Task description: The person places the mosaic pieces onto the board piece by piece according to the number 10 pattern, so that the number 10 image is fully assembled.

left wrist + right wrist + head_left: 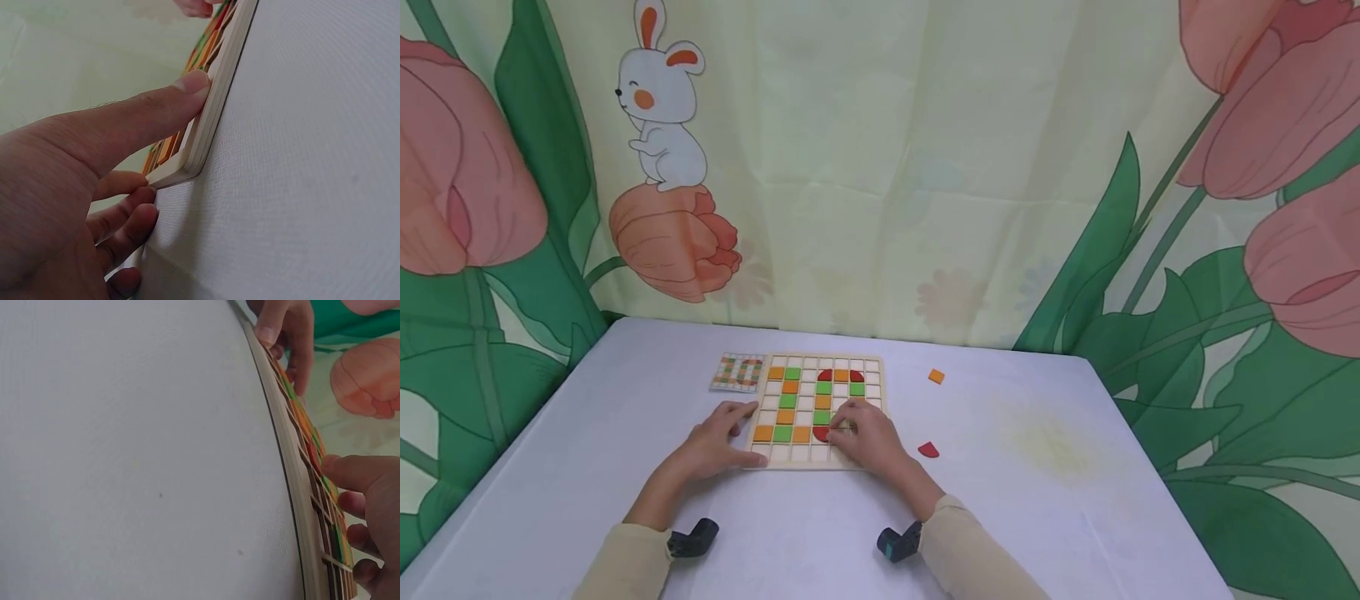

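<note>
A wooden grid board (797,456) lies flat on the table, with orange, green and red tiles in its cells. My left hand (713,437) holds its near left corner; in the left wrist view the thumb (181,94) lies over the front rim and the fingers reach round the left side. Over the board's near right part, my right hand (872,437) has its fingers bent, thumb and fingertips at a red quarter-circle tile (820,434) in a low cell. The right wrist view shows the thumb (350,470) against it. My right hand hides several cells.
A patterned card (737,372) lies against the board's far left side. To the right, a loose orange square tile (936,377) and a loose red quarter-circle tile (928,450) rest on the white-covered table (1037,517). A printed curtain (865,167) hangs behind.
</note>
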A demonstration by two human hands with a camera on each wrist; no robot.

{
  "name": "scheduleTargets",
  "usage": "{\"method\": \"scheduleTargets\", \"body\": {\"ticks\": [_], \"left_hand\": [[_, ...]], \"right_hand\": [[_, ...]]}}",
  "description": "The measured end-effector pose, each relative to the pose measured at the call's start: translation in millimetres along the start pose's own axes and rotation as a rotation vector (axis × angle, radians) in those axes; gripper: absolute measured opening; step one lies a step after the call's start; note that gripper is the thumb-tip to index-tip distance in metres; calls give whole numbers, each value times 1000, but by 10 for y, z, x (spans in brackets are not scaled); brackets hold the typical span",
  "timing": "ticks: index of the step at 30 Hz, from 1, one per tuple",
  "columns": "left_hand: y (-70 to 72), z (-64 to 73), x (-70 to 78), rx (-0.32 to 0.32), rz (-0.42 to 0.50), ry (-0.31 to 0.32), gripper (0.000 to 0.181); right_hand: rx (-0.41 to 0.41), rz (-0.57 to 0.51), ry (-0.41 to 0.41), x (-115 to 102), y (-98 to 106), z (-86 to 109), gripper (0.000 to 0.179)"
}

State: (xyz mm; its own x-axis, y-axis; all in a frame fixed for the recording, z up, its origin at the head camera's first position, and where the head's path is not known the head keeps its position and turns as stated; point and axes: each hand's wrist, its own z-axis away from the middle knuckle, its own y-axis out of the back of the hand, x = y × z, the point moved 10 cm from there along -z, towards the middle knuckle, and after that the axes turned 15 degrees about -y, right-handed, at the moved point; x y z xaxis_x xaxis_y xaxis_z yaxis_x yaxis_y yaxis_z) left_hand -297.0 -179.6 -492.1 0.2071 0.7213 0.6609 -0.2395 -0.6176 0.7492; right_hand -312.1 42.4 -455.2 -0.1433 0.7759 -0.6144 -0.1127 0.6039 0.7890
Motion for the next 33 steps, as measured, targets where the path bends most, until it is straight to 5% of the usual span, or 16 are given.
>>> {"method": "scheduleTargets", "body": {"ticks": [26,33], "left_hand": [[-12,2,16,4,-7,-11,105],[4,8,26,11,-4,-3,106]], "right_hand": [[179,-4,-346,1208,852,-258,26],[215,-3,-370,1441,1063,-370,26]]}}
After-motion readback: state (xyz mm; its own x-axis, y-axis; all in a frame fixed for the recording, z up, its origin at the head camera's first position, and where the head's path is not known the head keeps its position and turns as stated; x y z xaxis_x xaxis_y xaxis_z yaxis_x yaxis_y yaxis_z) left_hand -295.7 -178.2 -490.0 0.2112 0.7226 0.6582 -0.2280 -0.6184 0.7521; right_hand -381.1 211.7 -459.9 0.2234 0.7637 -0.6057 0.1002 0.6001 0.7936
